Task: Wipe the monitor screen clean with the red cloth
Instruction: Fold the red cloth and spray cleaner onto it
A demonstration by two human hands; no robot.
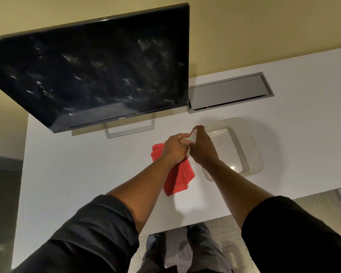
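The black monitor stands at the back left of the white desk, its dark screen covered in pale smudges. A folded red cloth lies flat on the desk in front of the monitor's stand. Above the cloth, my right hand is closed around a small clear spray bottle. My left hand meets it there, fingers pinched at the bottle's top. The left wrist hides part of the cloth. Neither hand touches the screen.
A clear plastic tub sits just right of my hands. Behind it a grey cable hatch is set into the desk. The monitor's grey stand is just beyond the cloth. The desk's near edge runs above my legs.
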